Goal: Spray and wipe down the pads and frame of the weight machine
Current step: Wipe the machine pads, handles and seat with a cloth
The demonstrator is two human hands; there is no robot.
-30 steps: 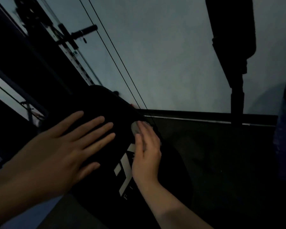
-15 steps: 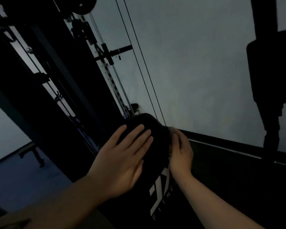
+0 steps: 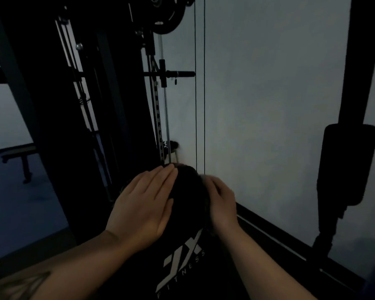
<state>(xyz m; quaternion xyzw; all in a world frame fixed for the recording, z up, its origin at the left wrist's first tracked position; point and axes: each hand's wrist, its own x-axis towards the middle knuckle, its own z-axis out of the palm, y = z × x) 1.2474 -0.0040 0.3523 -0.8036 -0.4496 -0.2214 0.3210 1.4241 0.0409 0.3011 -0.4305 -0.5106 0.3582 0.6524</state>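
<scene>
Two hands flat on one black pad.

Both hands now sit higher on the black pad: left hand flat near its top edge, right hand along its right side, blurred.

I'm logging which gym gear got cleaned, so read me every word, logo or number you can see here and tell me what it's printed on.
"FITNESS": light capital letters on the black pad that both hands rest on.
Logo above that word on the pad: large angular light strokes, perhaps letters or digits; too stylised to read for certain.
Adjustment rail on the machine frame: a column of small marks; too small and dark to read.
No other text is visible.
</scene>
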